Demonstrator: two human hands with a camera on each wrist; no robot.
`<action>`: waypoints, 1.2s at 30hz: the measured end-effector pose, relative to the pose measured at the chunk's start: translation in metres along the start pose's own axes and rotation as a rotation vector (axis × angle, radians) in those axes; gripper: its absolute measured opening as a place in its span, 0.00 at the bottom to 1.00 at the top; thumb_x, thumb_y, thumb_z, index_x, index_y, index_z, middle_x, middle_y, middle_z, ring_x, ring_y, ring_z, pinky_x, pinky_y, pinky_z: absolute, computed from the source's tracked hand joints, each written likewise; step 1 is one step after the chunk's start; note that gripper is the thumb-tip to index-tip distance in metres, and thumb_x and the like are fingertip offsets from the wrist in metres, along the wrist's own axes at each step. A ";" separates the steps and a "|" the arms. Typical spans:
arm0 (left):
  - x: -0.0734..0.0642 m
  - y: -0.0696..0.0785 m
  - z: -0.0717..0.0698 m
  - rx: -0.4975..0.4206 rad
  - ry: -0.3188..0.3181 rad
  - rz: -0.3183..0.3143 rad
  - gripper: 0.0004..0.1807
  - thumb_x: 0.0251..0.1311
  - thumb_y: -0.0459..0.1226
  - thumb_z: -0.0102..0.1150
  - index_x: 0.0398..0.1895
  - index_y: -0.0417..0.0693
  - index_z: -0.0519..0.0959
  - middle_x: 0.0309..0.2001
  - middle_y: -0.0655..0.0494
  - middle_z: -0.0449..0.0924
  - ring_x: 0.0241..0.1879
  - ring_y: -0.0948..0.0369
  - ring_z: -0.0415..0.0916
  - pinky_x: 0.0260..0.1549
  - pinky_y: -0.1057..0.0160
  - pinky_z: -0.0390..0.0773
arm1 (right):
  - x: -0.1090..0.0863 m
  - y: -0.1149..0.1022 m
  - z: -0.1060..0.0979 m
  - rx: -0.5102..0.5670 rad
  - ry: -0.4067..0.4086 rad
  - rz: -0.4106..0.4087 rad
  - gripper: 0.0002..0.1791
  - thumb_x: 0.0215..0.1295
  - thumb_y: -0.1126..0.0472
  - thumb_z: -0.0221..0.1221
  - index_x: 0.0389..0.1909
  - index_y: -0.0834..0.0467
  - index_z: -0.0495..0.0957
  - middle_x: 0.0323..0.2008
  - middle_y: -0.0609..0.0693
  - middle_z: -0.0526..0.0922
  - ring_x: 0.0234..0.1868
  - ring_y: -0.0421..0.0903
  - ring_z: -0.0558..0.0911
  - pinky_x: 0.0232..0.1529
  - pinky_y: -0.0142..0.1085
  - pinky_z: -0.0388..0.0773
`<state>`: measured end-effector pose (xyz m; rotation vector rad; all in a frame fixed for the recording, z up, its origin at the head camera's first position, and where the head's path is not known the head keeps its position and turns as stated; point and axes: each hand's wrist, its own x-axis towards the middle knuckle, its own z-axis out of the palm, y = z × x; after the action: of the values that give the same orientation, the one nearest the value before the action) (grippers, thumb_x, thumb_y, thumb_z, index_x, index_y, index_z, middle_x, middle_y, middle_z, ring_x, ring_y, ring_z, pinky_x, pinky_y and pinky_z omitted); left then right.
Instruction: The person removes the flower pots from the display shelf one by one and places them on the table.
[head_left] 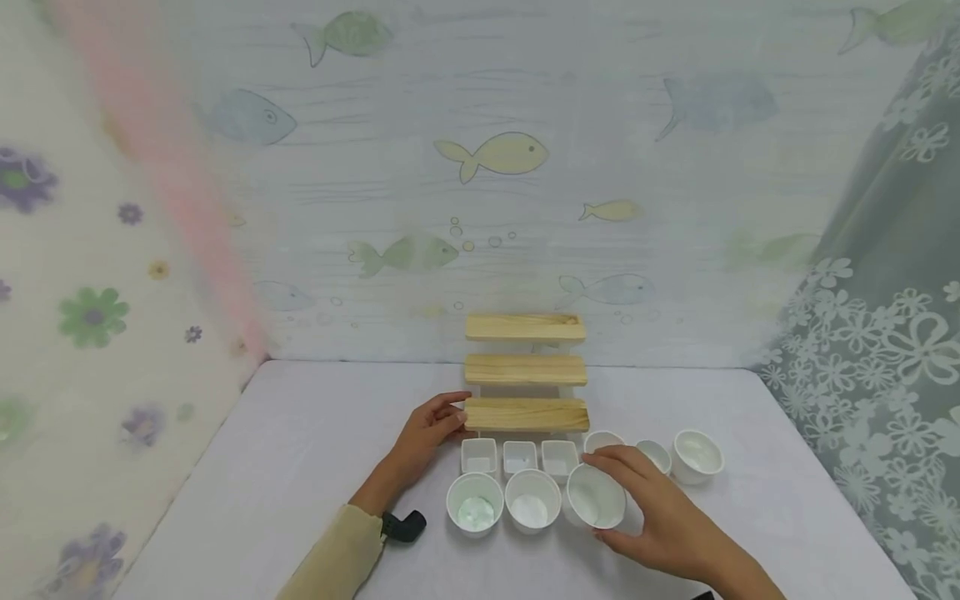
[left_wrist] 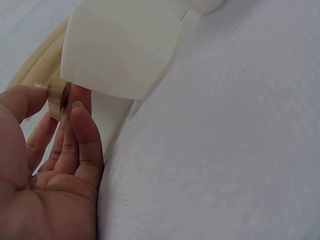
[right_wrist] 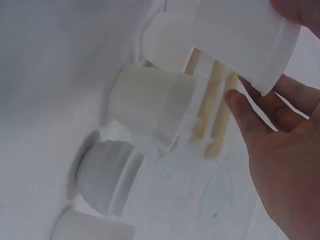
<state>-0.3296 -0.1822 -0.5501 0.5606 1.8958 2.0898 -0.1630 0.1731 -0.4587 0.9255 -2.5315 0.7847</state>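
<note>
At the center stands a three-tier rack with wooden boards (head_left: 525, 415) on a white frame. My left hand (head_left: 423, 435) holds the left end of its lowest board, thumb on one side and fingers on the other, as the left wrist view shows. My right hand (head_left: 660, 521) grips a round white cup (head_left: 597, 500) between thumb and fingers at its rim. In the right wrist view this cup (right_wrist: 240, 40) is above the level of the other cups. Two round white cups, a left one (head_left: 476, 507) and a middle one (head_left: 532, 502), stand beside it.
Three small square white cups (head_left: 519, 458) line up before the rack. To their right are more round white cups, one (head_left: 697, 455) at the far right and a smaller one (head_left: 655, 456) beside it. A fish-patterned backdrop (head_left: 495, 208) rises behind the white table (head_left: 300, 467).
</note>
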 end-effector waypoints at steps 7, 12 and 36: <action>-0.001 0.002 -0.001 0.003 0.005 0.004 0.26 0.79 0.33 0.57 0.75 0.36 0.70 0.52 0.40 0.81 0.49 0.52 0.86 0.55 0.51 0.87 | 0.000 0.007 0.004 -0.012 -0.022 -0.051 0.53 0.42 0.59 0.84 0.73 0.47 0.72 0.66 0.46 0.73 0.67 0.46 0.74 0.73 0.18 0.58; -0.001 0.002 -0.001 0.011 0.003 0.009 0.26 0.78 0.33 0.58 0.75 0.35 0.69 0.52 0.40 0.81 0.49 0.54 0.86 0.55 0.52 0.87 | -0.002 0.013 0.009 0.000 -0.049 -0.082 0.52 0.43 0.59 0.85 0.73 0.49 0.72 0.67 0.55 0.71 0.67 0.49 0.73 0.73 0.22 0.63; -0.002 0.001 -0.003 0.034 0.006 0.011 0.27 0.78 0.35 0.59 0.76 0.37 0.69 0.51 0.41 0.81 0.49 0.50 0.86 0.55 0.52 0.88 | -0.004 0.021 0.018 -0.061 -0.097 -0.086 0.55 0.44 0.52 0.86 0.75 0.48 0.70 0.74 0.52 0.63 0.73 0.55 0.68 0.73 0.33 0.71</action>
<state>-0.3291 -0.1863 -0.5500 0.5741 1.9389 2.0724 -0.1762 0.1778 -0.4833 1.0686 -2.5627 0.6487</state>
